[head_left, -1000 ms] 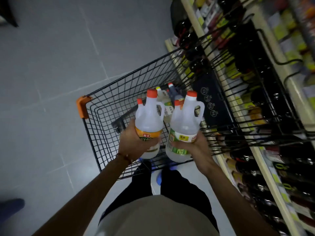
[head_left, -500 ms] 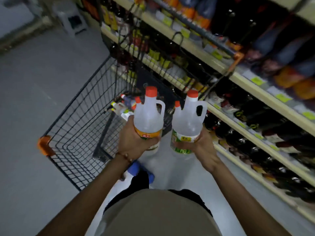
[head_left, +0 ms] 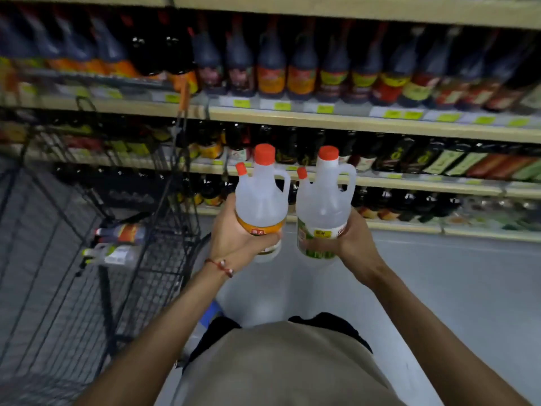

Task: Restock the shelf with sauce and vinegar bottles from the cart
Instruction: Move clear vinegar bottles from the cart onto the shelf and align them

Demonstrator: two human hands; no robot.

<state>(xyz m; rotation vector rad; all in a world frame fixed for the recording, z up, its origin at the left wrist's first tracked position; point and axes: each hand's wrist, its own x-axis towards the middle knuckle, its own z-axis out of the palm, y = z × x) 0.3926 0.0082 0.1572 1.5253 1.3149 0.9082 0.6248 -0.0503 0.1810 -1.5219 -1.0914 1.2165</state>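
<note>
Store aisle, shelf [head_left: 351, 124] rows of dark sauce bottles [head_left: 272, 71] ahead | left hand [head_left: 234, 235] curled round base of upright clear orange-label bottle [head_left: 260, 200] | right hand [head_left: 348, 241] curled round green-label bottle [head_left: 322, 200], just beside it | both held before the lower shelves | wire cart [head_left: 164, 230] at left, two bottles [head_left: 120, 232] lying inside

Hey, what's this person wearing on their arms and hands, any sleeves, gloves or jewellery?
Both forearms are bare, with no sleeves in view and no gloves on either hand. The left hand has a thin red cord bracelet with small pale beads at its wrist. The right hand and its wrist wear nothing.
</note>
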